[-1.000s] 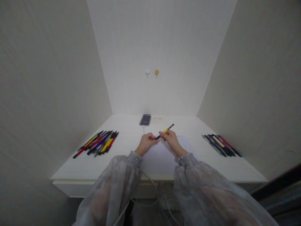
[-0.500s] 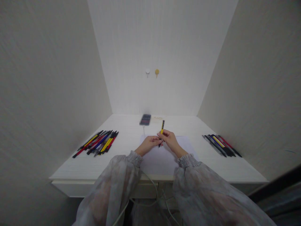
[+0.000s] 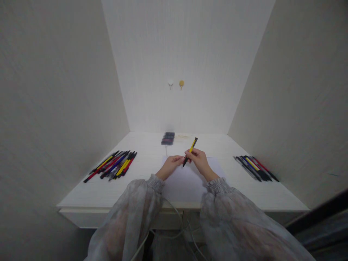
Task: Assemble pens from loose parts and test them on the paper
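My right hand [image 3: 199, 161] is closed round a yellow and black pen [image 3: 191, 149], held tilted with its black tip down over a white sheet of paper [image 3: 187, 181]. My left hand [image 3: 170, 166] rests curled on the sheet just left of the pen tip, fingers pinched together; whether it holds something small, such as the pen's cap, I cannot make out. Both hands sit at the middle of the white desk [image 3: 146, 188].
A pile of several red, yellow, blue and black pens [image 3: 114, 165] lies at the desk's left. A smaller row of pens [image 3: 255, 167] lies at the right. A dark blurred object [image 3: 168, 138] sits at the back. Two wall hooks [image 3: 175, 84] hang above. Cables hang below the desk's front edge.
The pen swung from a flat slant to nearly upright, then to a slight tilt to the right. My left hand has come off the pen's lower end and stays curled beside it.
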Demonstrator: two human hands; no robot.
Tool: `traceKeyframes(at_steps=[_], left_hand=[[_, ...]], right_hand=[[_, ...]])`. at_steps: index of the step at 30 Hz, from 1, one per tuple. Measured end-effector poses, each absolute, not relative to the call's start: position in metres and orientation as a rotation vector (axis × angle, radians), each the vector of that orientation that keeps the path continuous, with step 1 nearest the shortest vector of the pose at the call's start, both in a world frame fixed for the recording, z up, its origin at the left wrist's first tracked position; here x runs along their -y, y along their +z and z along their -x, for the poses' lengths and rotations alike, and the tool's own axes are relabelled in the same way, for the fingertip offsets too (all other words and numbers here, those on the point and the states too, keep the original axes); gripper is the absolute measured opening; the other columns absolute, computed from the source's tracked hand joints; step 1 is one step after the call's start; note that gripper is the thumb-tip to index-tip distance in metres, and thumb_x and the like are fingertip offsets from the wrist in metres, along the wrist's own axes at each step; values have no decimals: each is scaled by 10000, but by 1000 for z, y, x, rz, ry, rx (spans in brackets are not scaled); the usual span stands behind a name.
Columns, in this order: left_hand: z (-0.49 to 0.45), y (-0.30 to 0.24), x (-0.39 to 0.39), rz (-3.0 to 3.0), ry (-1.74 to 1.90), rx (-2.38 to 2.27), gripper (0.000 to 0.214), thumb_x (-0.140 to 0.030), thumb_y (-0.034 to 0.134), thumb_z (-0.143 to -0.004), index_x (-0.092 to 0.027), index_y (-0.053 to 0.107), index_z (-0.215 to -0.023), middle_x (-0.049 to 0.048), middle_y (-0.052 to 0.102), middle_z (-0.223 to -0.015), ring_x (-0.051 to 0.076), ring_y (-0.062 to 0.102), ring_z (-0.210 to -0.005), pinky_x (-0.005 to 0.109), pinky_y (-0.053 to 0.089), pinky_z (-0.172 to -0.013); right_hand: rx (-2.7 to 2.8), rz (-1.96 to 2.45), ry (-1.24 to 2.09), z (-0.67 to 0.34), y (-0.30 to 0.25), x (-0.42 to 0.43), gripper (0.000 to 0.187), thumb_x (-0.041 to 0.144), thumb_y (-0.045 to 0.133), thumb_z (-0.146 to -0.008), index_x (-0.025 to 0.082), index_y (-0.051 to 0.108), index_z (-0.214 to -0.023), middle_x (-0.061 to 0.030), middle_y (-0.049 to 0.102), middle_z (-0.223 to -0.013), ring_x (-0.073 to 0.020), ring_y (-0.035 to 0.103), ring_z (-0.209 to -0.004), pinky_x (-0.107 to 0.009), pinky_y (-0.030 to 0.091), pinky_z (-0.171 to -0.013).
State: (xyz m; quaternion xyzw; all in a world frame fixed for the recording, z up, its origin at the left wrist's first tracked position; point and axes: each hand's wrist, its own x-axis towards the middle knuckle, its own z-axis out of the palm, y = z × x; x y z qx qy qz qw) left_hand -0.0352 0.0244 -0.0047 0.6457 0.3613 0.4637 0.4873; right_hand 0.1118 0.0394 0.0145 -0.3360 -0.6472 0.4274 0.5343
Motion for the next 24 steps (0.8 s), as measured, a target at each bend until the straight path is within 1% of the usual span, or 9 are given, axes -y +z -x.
traceKeyframes(at_steps=[2,6,10,12,14,17,21,24], left_hand=[[35,-4,-23,-1602,1063,-836,395,-441,500,-736,-97,648,-861,54,633,-748,112,501,-644,230,351,-626],[34,-1,-21,-1598,1025,-827,351,-423,530,-716,-91,639,-743,31,594,-632,88,464,-574,216,332,-582],[32,-2,-20,-1523,1044,-920,270,-359,635,-624,-96,600,-672,6,562,-577,79,454,-541,211,324,-551],[32,-4,-22,-1481,1059,-983,264,-327,678,-568,-101,586,-669,-10,547,-556,73,442,-515,206,316,-528],[32,-7,-24,-1468,1073,-1012,265,-320,683,-552,-105,581,-669,-19,539,-545,68,433,-500,203,310,-516],[34,-12,-27,-1505,1055,-1002,255,-340,647,-591,-103,587,-661,-14,541,-544,69,436,-502,206,319,-528],[37,-20,-31,-1567,1007,-962,323,-414,544,-684,-97,606,-671,1,544,-535,80,453,-519,216,332,-556],[39,-25,-35,-1600,1012,-965,366,-448,507,-709,-99,612,-686,2,534,-524,82,449,-512,216,328,-547]], right_hand=[[1506,783,1079,-111,14,-40,253,413,599,-652,164,581,-696,19,542,-536,-89,457,-427,-216,372,-433],[1527,786,1140,-110,14,-39,254,393,625,-629,157,583,-714,13,562,-559,-79,450,-411,-203,336,-395],[1356,765,1142,-110,17,-39,277,413,614,-642,169,531,-744,15,574,-610,-64,434,-380,-200,321,-367],[1244,755,1064,-113,19,-41,273,420,604,-655,177,491,-706,34,542,-578,-51,401,-362,-191,290,-349],[1191,749,985,-116,20,-44,275,413,609,-656,180,463,-666,58,480,-505,-47,376,-359,-186,274,-351],[1206,772,949,-121,21,-47,273,392,635,-634,178,467,-640,72,425,-440,-55,370,-366,-190,280,-365],[1244,778,989,-124,22,-48,239,363,647,-615,162,520,-645,48,464,-482,-69,406,-406,-203,306,-387],[1240,750,1023,-125,22,-48,216,342,641,-617,156,548,-673,25,511,-548,-74,429,-439,-211,331,-411]])
